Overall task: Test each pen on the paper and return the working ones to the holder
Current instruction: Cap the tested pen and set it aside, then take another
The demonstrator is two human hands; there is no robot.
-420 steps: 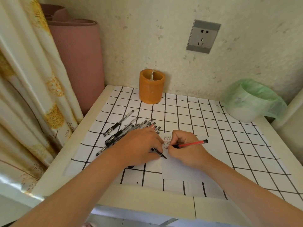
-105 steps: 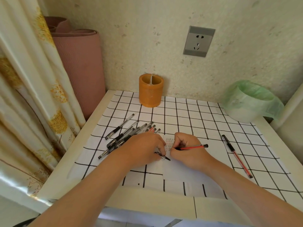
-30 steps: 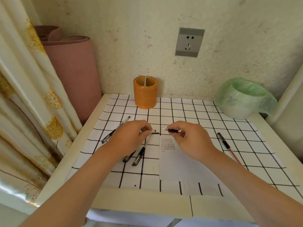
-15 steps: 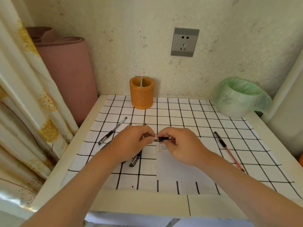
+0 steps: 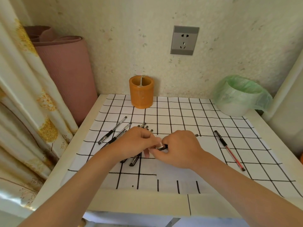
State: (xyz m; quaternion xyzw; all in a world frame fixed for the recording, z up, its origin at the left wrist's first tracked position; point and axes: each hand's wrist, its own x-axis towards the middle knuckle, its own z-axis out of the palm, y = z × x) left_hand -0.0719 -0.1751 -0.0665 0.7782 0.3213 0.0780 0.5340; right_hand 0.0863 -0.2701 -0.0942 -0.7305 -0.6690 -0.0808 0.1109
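Note:
My left hand [image 5: 135,144] and my right hand [image 5: 177,147] meet over the middle of the table, both pinching one pen [image 5: 162,147] whose black end shows between the fingers. The white test paper [image 5: 173,175] lies under and in front of my right hand, its writing hidden. A pile of black pens [image 5: 131,145] lies under my left hand, and one black pen [image 5: 113,130] lies apart to its left. A red pen [image 5: 229,150] lies alone at the right. The orange holder [image 5: 141,91] stands at the back by the wall.
A white bin with a green liner [image 5: 237,95] stands at the back right corner. A rolled pink mat [image 5: 65,74] leans at the left, next to a flowered curtain [image 5: 21,95]. A checked cloth [image 5: 180,115] covers the table. A wall socket [image 5: 184,40] is above.
The red pen I wrote with now lies at the right of the table. My hands rose from the paper, drew together and now both hold one pen between them.

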